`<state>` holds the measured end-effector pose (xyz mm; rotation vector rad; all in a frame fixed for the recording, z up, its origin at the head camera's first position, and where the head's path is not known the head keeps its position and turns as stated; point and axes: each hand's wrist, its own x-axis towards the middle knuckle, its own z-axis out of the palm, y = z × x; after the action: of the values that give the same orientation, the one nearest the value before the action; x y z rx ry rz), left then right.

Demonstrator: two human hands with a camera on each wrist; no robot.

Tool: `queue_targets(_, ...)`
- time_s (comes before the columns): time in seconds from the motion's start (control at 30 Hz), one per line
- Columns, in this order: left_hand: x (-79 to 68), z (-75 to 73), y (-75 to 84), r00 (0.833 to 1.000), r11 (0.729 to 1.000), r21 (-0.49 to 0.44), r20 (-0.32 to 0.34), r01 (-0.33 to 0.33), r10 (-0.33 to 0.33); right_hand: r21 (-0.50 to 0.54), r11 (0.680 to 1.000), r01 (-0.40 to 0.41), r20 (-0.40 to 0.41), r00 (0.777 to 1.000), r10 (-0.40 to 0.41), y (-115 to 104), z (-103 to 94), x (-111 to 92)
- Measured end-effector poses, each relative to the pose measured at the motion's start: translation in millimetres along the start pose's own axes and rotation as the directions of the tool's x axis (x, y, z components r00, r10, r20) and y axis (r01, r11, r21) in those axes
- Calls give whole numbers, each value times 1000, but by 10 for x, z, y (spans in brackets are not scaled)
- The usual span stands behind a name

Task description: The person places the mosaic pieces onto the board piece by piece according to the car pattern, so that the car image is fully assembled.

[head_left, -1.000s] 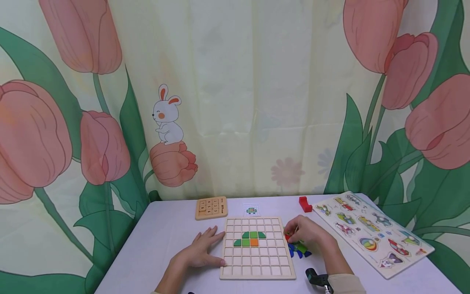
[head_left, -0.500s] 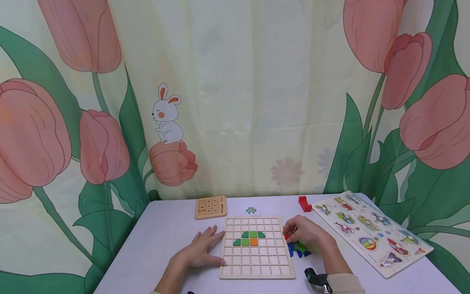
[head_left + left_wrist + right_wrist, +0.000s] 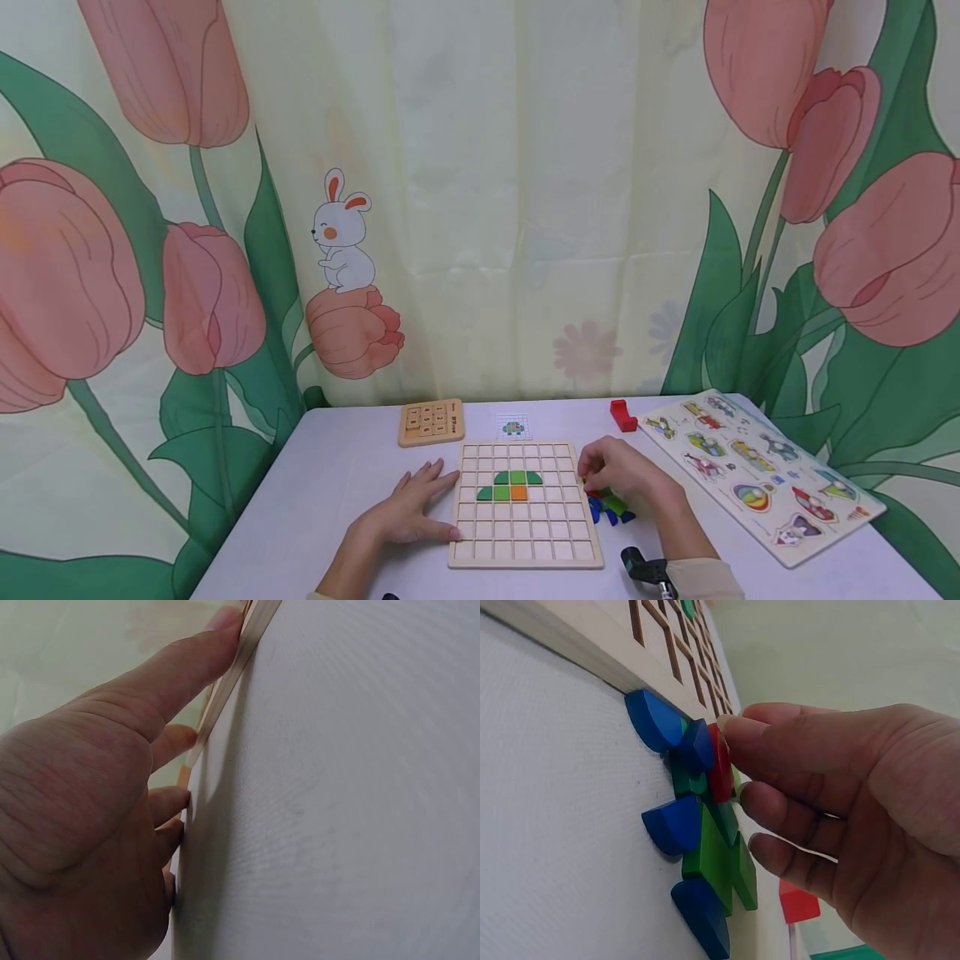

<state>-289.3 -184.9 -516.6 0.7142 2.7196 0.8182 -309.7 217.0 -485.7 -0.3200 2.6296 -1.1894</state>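
Observation:
In the head view a wooden grid board [image 3: 525, 533] lies on the table, with several green tiles [image 3: 517, 478] and an orange tile [image 3: 518, 493] in its cells. My left hand [image 3: 408, 508] rests spread beside the board, thumb and index fingertip at its left edge. At the right edge my right hand [image 3: 622, 471] reaches into a pile of loose pieces, fingers bent. The right wrist view shows its thumb tip at the top of a red piece [image 3: 720, 769], among blue pieces [image 3: 671, 825] and green pieces [image 3: 709, 859]. I cannot tell whether the fingers pinch one.
Behind the board lie a small picture card [image 3: 513, 427] and a wooden number board [image 3: 431, 423]. A red block [image 3: 622, 416] stands at the back right, near a large picture puzzle board [image 3: 757, 475]. A black device [image 3: 647, 567] is by the right wrist.
My right fingertips have shifted slightly at the pile; the red piece that showed at them now appears lower, beneath the fingers. My left hand and the board's tiles stay as they were.

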Motion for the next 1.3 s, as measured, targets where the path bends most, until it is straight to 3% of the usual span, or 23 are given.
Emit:
queue_targets(0.27, 4, 1, 15, 1000, 1000, -1, 3, 13, -13, -75, 996, -44, 2, 999, 44, -7, -62, -38)
queue_targets(0.57, 14, 13, -4, 1000, 1000, -2, 4, 24, -24, -80, 996, -40, 28, 999, 43, 0, -64, -51)
queue_targets(1.03, 22, 14, -15, 1000, 1000, -4, 7, 22, -22, -2, 990, 142, 105, 984, -141, -78, -110, -27)
queue_targets(1.3, 25, 20, -26, 1000, 1000, 2, 5, 21, -21, 42, 982, 186, 1, 983, -186, -171, 21, 21)
